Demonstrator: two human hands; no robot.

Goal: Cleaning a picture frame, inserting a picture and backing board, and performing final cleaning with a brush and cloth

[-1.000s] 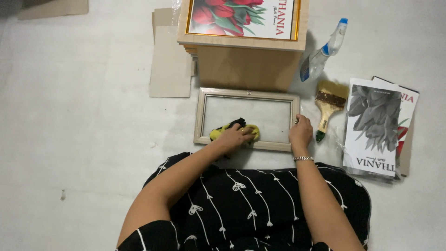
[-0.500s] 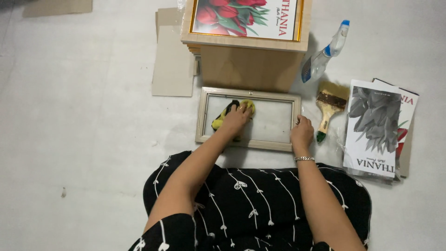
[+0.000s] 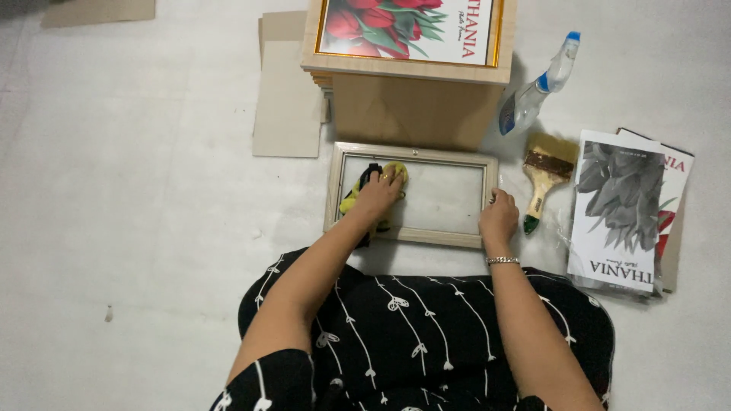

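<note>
A pale wooden picture frame [image 3: 411,153] with a glass pane lies flat on the white floor in front of my lap. My left hand [image 3: 378,196] presses a yellow and black cloth [image 3: 368,180] onto the left part of the glass. My right hand [image 3: 499,219] grips the frame's right edge, a bracelet on its wrist.
A stack of wooden frames [image 3: 415,91] topped by a red tulip print stands just beyond the frame. A spray bottle [image 3: 537,87] and a paintbrush [image 3: 542,180] lie to the right, then grey flower prints [image 3: 620,209]. Cardboard sheets [image 3: 285,95] lie at the left.
My left hand has slid the cloth from the frame's lower edge up and across the glass toward its upper left. My right hand has stayed on the right edge.
</note>
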